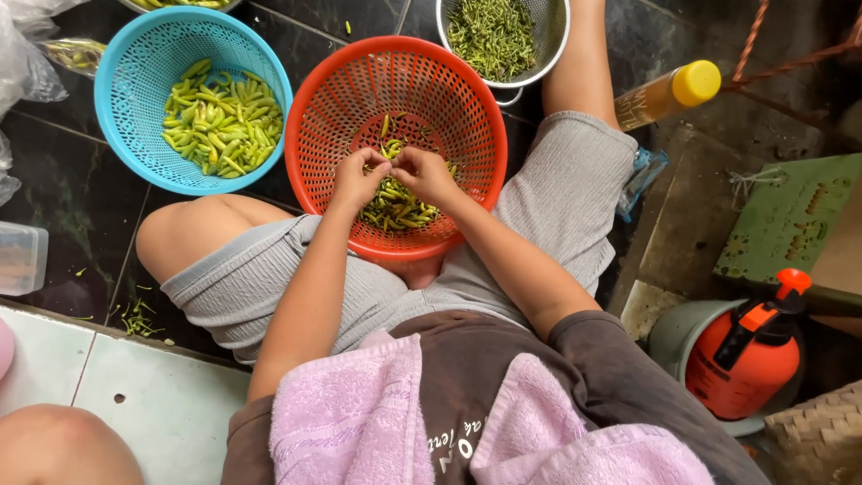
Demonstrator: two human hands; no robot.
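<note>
Head view looks down on a person seated on a dark tiled floor, with a round orange perforated plastic basket (314, 135) propped between the knees. Both hands meet over the middle of it: the left hand (357, 178) and the right hand (424, 173) are each pinched shut on the same small green chilli pepper (391, 153), fingertips touching, just above the loose heap of green chillies (395, 205) lying in the basket's bottom. To the left stands a round blue perforated plastic basket (121, 81) holding paler green chillies, and beyond it a round metal colander (555, 36) filled with thin green stems. The risks, as I judge them, are small ones: the orange basket rests tilted against the legs, so a shifted knee could tip it and spill the heap across the floor; bits already lie scattered on the tiles at left; a pinched pepper could snap badly or slip from the fingers; and chilli juice on bare fingertips could sting
</note>
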